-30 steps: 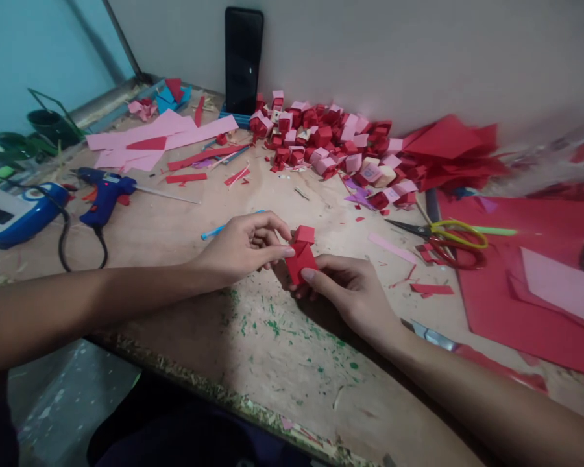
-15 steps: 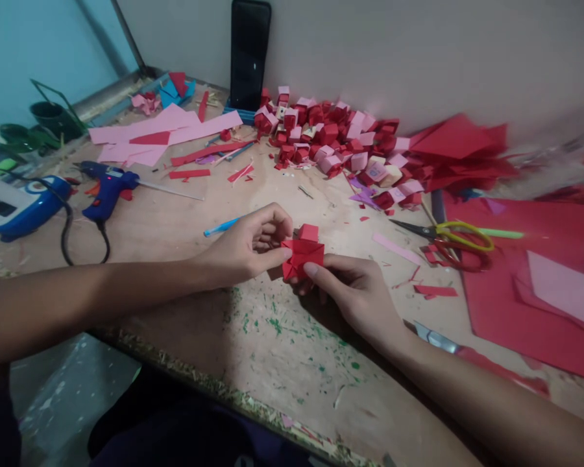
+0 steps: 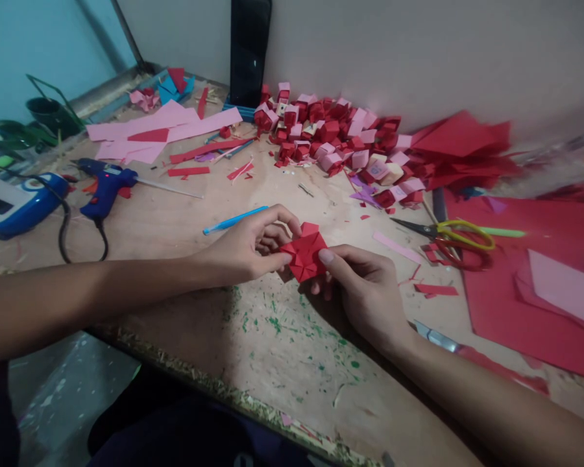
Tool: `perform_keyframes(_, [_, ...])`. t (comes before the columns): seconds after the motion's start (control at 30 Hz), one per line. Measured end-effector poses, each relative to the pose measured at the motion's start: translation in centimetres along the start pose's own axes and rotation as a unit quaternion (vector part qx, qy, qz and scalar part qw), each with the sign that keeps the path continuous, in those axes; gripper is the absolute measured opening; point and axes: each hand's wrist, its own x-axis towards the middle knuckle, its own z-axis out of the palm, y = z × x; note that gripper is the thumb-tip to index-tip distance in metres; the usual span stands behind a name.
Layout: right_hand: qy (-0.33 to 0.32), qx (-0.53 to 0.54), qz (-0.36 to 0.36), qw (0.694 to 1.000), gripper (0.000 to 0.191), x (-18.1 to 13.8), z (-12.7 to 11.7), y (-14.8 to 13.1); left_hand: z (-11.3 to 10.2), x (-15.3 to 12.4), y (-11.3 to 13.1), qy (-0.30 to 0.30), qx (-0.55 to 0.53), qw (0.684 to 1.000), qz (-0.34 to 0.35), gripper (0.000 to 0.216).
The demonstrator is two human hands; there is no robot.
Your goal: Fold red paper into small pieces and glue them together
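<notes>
A small piece of folded red paper [image 3: 305, 255] is held up above the table between my two hands, its creased face with several folds turned toward me. My left hand [image 3: 257, 243] pinches its left corner between thumb and curled fingers. On the opposite side, my right hand [image 3: 363, 279] grips the right edge, thumb on top and fingertips underneath, partly hidden by the paper. A blue pen [image 3: 233, 221] lies on the wood just behind my left hand. To the right of my right hand rests a utility knife [image 3: 438, 337].
Many red and pink folded paper pieces [image 3: 328, 133] are heaped at the back near an upright phone [image 3: 249, 55]. Scissors [image 3: 448, 237] lie on the right beside large red sheets [image 3: 516, 259]. At left sit a blue glue gun [image 3: 104, 185] and pink paper strips [image 3: 150, 133].
The folded red paper has turned between my hands, so it now sits like a diamond with a corner upward. My right hand has shifted slightly up along its edge.
</notes>
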Motion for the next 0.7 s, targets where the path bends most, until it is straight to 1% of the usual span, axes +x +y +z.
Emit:
perform_keyframes(0.1, [0.027, -0.022, -0.002, 0.999, 0.025, -0.06, 0.16, -0.06, -0.08, -0.03, 0.33, -0.023, 0.018, 0.999, -0.022, 0.037])
perform_keyframes(0.33, [-0.011, -0.060, -0.004, 0.998, 0.026, -0.12, 0.35, -0.41, -0.13, 0.05, 0.01, 0.014, 0.059, 0.998, -0.007, 0.015])
perform_keyframes(0.53, [-0.016, -0.042, -0.008, 0.999, 0.019, -0.13, 0.24, -0.28, 0.00, 0.13, 0.00, 0.036, 0.053, 0.998, -0.011, 0.011])
perform_keyframes(0.7, [0.006, -0.032, 0.005, 0.999, 0.013, -0.09, 0.30, -0.27, -0.02, 0.10, 0.05, 0.033, 0.055, 0.998, -0.016, 0.009])
